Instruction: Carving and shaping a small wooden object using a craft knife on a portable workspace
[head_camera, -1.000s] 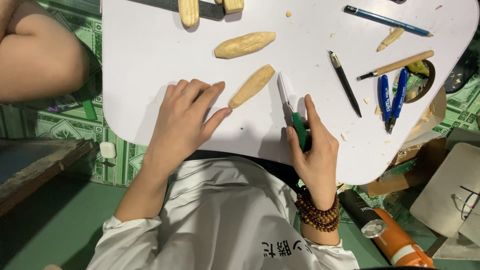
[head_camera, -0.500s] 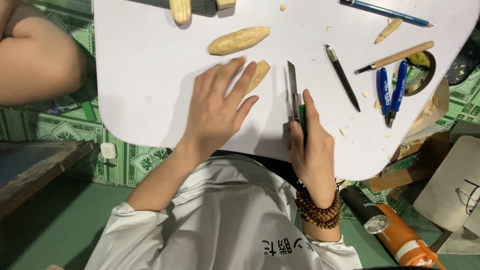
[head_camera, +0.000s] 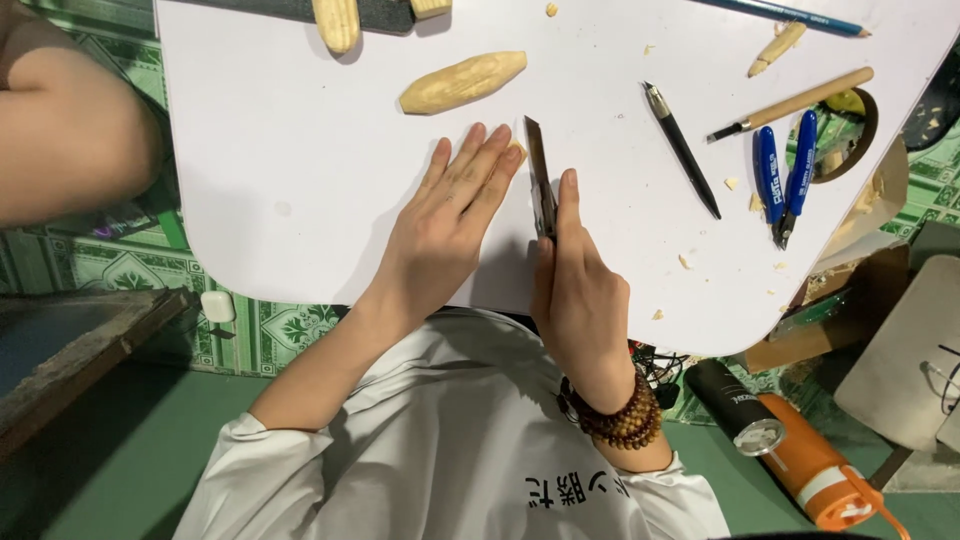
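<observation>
Right now your right hand (head_camera: 578, 290) is closed around a carving knife (head_camera: 540, 178), forefinger laid along its back, blade pointing away from you on the white board (head_camera: 290, 170). Just left of the blade, your left hand (head_camera: 445, 225) lies flat and spread over a carved wooden piece (head_camera: 517, 151), only its tip showing. Beyond your fingertips rests another carved wooden piece (head_camera: 463, 82). Right of the knife, well apart, lie a black pen (head_camera: 682, 150), blue cutters (head_camera: 783, 180) and scattered wood chips (head_camera: 685, 262).
</observation>
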